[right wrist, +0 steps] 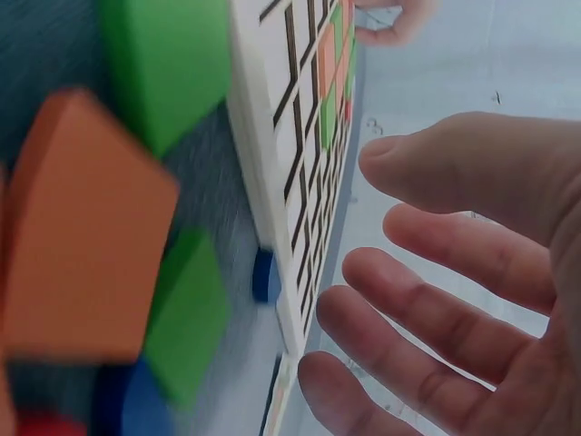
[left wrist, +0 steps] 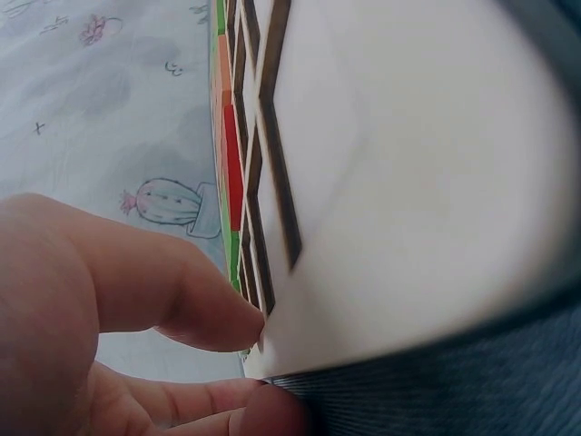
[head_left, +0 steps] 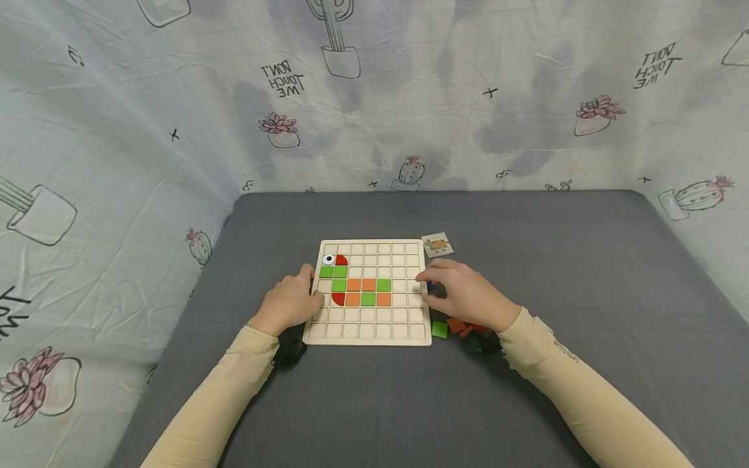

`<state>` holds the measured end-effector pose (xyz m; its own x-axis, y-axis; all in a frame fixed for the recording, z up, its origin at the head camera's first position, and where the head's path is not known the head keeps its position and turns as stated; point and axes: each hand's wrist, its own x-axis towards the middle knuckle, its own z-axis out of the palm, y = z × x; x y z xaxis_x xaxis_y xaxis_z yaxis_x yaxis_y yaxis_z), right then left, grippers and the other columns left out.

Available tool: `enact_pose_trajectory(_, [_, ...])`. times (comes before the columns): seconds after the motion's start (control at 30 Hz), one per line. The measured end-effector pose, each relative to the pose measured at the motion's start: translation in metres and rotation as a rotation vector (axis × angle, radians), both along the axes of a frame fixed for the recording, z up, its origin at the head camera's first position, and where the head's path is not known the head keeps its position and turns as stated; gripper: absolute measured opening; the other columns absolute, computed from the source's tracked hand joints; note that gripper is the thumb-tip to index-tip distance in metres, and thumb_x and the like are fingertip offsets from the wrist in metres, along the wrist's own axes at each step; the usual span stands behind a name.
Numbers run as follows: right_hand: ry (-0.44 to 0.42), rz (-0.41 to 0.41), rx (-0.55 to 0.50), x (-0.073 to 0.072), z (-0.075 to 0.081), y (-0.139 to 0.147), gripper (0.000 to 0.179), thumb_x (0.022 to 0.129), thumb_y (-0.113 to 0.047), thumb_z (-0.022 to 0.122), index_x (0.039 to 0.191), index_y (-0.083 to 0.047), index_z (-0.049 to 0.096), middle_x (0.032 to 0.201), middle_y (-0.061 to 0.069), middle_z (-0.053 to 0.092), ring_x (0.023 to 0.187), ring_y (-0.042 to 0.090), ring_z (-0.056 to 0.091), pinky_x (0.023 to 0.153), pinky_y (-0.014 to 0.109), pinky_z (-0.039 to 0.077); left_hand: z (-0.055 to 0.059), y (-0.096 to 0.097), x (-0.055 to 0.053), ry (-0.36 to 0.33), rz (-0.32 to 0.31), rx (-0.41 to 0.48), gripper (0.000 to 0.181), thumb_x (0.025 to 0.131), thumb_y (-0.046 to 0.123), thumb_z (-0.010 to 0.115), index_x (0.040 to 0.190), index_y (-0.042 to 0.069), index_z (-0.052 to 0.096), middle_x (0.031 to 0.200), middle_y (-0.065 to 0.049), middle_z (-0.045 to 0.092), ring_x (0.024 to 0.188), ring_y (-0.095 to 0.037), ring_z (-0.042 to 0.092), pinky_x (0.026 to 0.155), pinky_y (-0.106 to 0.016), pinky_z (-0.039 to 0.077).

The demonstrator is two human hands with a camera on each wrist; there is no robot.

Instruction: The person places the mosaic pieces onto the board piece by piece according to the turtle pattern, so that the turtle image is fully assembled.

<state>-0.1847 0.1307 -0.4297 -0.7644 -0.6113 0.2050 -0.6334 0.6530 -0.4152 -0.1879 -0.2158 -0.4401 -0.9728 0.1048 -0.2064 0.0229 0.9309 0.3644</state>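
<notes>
A pale wooden grid board (head_left: pixel 363 333) lies flat on the table. On its left half, green, orange and red tiles form a shape, with an eye tile (head_left: pixel 328 260) at the top left. My left hand (head_left: pixel 289 300) holds the board by its left edge; in the left wrist view the thumb (left wrist: pixel 204 304) and fingers meet at that edge. Over the right edge hovers my right hand (head_left: pixel 468 296), nothing between its loosely bent, spread fingers. Below it in the right wrist view are a green block (right wrist: pixel 168 68), an orange block (right wrist: pixel 86 236) and a small blue piece (right wrist: pixel 264 276).
A small picture card (head_left: pixel 437 245) lies by the board's top right corner. Loose pieces, including an orange one (head_left: pixel 455 325), are heaped right of the board, partly hidden under the right wrist. A patterned cloth (head_left: pixel 409 97) hangs behind the grey table (head_left: pixel 374 403).
</notes>
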Motion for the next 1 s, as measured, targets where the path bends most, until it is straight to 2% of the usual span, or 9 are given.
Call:
enact_pose_trajectory(0.17, [-0.034, -0.033, 0.003, 0.002, 0.000, 0.017, 0.034, 0.089, -0.013, 0.082, 0.121, -0.006, 0.074, 0.114, 0.010, 0.069, 0.085, 0.020, 0.063, 0.073, 0.034, 0.052, 0.001, 0.001, 0.000, -0.006, -0.001, 0.006, 0.050, 0.098, 0.023, 0.057, 0.140, -0.001, 0.046, 0.094, -0.018, 0.067, 0.064, -0.026, 0.057, 0.054, -0.037, 0.042])
enact_pose_trajectory(0.47, [-0.032, -0.071, 0.020, 0.005, 0.001, 0.037, 0.033, 0.088, -0.013, 0.082, 0.120, -0.007, 0.075, 0.115, 0.009, 0.069, 0.092, 0.023, 0.066, 0.077, 0.039, 0.054, 0.002, 0.001, -0.001, -0.018, 0.009, -0.003, 0.050, 0.098, 0.024, 0.056, 0.141, -0.001, 0.046, 0.094, -0.018, 0.067, 0.064, -0.027, 0.058, 0.054, -0.037, 0.042])
enact_pose_trajectory(1.0, [-0.027, -0.059, 0.018, 0.003, 0.002, 0.047, 0.031, 0.088, -0.012, 0.082, 0.118, -0.007, 0.076, 0.112, 0.008, 0.070, 0.092, 0.023, 0.067, 0.077, 0.040, 0.055, 0.005, 0.003, -0.001, -0.032, 0.017, -0.009, 0.050, 0.099, 0.023, 0.056, 0.141, -0.001, 0.046, 0.093, -0.018, 0.067, 0.064, -0.027, 0.058, 0.054, -0.037, 0.042])
